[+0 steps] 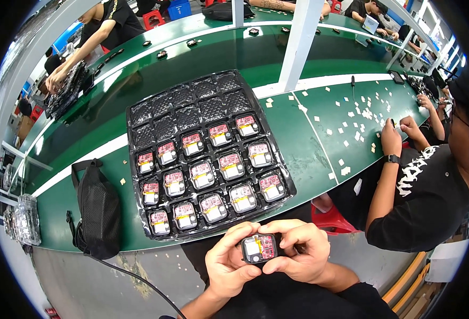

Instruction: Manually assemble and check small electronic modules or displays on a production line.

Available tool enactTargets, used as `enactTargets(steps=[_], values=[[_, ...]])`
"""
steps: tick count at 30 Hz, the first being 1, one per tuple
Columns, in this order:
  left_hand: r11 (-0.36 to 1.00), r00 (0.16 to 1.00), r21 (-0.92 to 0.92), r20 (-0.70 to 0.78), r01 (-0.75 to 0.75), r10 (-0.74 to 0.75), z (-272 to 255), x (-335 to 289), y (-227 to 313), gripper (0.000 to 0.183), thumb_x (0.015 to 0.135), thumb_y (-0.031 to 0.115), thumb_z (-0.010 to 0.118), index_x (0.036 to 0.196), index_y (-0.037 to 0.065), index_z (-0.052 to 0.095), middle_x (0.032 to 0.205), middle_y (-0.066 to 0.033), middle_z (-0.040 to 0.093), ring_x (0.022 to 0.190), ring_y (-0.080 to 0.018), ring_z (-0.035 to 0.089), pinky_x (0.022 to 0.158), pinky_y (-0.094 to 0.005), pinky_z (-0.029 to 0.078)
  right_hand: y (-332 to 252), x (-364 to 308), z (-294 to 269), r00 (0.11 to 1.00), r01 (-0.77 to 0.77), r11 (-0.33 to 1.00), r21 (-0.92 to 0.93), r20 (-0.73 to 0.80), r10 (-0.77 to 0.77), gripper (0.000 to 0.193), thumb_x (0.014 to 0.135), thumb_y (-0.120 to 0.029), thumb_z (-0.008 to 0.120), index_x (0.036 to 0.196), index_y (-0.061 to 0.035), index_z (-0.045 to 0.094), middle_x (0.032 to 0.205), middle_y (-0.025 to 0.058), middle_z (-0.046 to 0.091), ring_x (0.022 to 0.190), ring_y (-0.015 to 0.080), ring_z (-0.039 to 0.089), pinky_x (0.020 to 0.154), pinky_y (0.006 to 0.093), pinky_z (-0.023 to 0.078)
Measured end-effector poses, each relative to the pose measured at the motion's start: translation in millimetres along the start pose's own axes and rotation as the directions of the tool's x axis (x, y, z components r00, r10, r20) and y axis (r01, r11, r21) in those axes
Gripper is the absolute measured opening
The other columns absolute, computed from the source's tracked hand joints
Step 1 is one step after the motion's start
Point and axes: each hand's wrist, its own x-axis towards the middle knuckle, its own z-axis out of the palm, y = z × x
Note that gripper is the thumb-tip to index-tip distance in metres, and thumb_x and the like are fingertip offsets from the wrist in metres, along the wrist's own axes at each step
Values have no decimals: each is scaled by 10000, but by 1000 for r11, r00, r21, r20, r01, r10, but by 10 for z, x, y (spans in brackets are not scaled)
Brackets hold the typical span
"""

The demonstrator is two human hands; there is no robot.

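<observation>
Close to my body, in front of the table's near edge, a small open black electronic case sits between both hands. A red circuit board and a pale silver block show inside it. My left hand grips its left side, with thumb and fingers around the edge. My right hand pinches the right side, its thumb at the lower corner. Just beyond lies a black plastic tray. Its nearer rows hold several similar cases with red boards and yellow strips; its far pockets are bare.
Left of the tray lies a black mesh bag on the green table. A white post rises behind the tray. Small pale squares and a screwdriver lie rightward, near a co-worker's arm. A red stool stands below.
</observation>
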Motion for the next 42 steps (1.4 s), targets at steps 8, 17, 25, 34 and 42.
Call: enactTargets(steps=[8,17,25,34,42], values=[[982,987,102,53,-156,151,-36,56,13,643,816,201,904,1330,-33,594,1389,-219,549,1283,-340,600,1088,-482,498,10,-56,-17,983,-161,969,187,121,140,821,866,-513,796,1327,9,362,1196,198,469,813,138,533,653,279,528],[991,993,71,-26,-111,113,-22,34,111,655,817,198,904,1330,-49,579,1300,-188,580,1226,-331,636,1079,-466,506,-220,14,-81,970,-139,957,-254,160,183,458,844,77,741,1244,17,526,1095,195,571,796,264,658,646,343,573],[979,989,154,-51,-132,141,-7,52,153,680,790,257,919,1304,-46,592,1268,-177,584,1163,-320,660,1029,-444,541,-97,169,-167,905,424,667,-613,325,-276,331,747,-13,812,1073,0,758,915,63,703,578,147,596,493,265,455],[978,989,156,51,-142,135,-30,44,141,628,821,136,893,1328,-65,581,1312,-177,561,1223,-304,629,1070,-429,514,-124,177,-154,863,506,552,-663,391,-320,303,743,-42,792,1042,-7,765,885,63,709,569,130,580,481,256,421],[980,990,146,48,-137,131,-39,45,161,630,822,136,891,1330,-70,580,1311,-179,557,1229,-301,622,1075,-431,509,-119,204,-162,940,295,828,-477,301,-161,345,694,8,814,1033,0,754,866,87,713,586,191,625,521,304,507]])
